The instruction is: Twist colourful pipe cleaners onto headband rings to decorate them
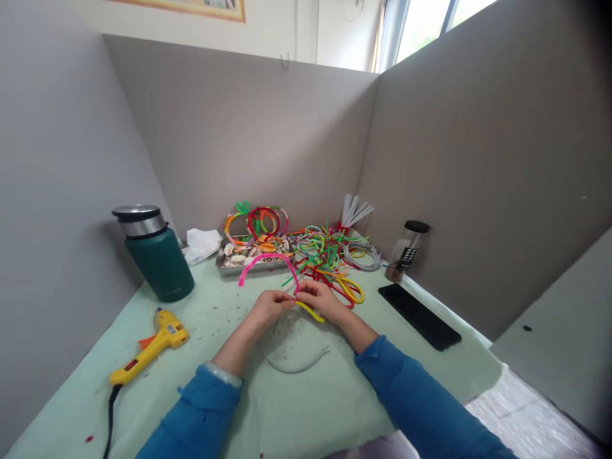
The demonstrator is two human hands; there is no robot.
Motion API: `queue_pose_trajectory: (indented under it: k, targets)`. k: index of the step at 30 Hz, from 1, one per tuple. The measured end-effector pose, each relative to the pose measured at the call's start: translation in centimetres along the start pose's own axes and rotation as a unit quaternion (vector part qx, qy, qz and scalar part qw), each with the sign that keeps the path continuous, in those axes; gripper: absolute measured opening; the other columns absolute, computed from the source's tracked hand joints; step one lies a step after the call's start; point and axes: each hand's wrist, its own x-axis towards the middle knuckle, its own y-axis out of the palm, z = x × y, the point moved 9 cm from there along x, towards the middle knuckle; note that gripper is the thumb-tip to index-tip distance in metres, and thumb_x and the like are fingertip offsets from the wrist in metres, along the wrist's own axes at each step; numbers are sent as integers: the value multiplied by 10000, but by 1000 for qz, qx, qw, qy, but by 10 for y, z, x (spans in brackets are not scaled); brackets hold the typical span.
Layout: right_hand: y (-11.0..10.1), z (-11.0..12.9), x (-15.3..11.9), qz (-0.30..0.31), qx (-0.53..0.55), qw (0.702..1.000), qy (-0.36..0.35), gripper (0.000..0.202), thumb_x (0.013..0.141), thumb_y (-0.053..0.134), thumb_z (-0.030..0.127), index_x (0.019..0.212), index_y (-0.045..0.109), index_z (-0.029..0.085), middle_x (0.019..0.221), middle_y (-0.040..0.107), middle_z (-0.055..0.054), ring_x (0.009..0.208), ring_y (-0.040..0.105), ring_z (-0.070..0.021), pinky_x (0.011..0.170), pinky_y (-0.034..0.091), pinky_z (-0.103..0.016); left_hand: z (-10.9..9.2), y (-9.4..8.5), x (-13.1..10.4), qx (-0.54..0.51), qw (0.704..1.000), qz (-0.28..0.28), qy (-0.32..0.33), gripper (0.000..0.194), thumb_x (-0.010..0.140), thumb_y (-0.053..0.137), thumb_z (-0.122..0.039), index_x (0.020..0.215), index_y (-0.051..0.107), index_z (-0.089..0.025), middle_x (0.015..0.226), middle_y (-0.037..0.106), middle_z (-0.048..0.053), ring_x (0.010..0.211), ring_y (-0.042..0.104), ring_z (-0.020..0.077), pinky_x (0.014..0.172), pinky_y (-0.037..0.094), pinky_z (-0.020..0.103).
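Note:
My left hand (270,307) and my right hand (321,299) meet above the middle of the table, fingertips pinched together. Between them a fuzzy pink pipe cleaner (268,257) rises and arches over to the left. A short yellow pipe cleaner (310,311) sticks out below the right fingers. Under my hands curves a thin grey wire (294,371), its free end pointing right; its upper part runs up toward the left hand. The fingers hide how pink, yellow and wire join.
Behind stands a metal tray (251,264) of shells with decorated hoops (264,223). Right of it lie tangled pipe cleaners (325,248) and coiled grey wire (362,255). A glue gun (150,347) and green flask (160,261) are left, a black phone (419,317) and clear bottle (406,252) right. Partitions enclose the table.

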Motion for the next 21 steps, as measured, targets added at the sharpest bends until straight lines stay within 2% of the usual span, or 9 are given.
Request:
queue_pose_trajectory:
  k: [7, 10, 15, 21]
  targets:
    - [1, -1, 2, 14, -27, 999, -32, 195, 715, 668, 330, 759, 626, 145, 714, 575, -1, 656, 500, -122, 610, 377, -243, 0, 5, -1, -3, 999, 31, 13, 266, 636, 680, -367, 692, 652, -109, 493, 431, -47, 457, 307, 61, 461, 226, 224]
    - [3, -3, 3, 18, -24, 999, -30, 196, 719, 661, 335, 762, 631, 146, 711, 580, -1, 649, 500, -122, 604, 376, -242, -5, 4, -2, -15, 1000, 15, 11, 236, 612, 702, -324, 630, 630, -100, 500, 445, -33, 469, 332, 62, 462, 232, 223]
    - [1, 0, 1, 0, -27, 999, -20, 201, 713, 666, 342, 729, 605, 151, 664, 548, 15, 606, 470, -108, 564, 355, -231, 2, 3, -3, -26, 998, 13, -58, 252, 613, 707, -356, 672, 621, -127, 424, 345, -76, 374, 236, 40, 406, 140, 224]
    - [3, 4, 1, 4, -26, 999, -43, 185, 708, 674, 333, 718, 617, 157, 673, 559, 10, 621, 490, -113, 591, 388, -240, 14, 4, -5, -71, 989, 38, -124, 229, 612, 690, -322, 720, 594, -144, 430, 340, -82, 335, 201, 36, 390, 78, 232]
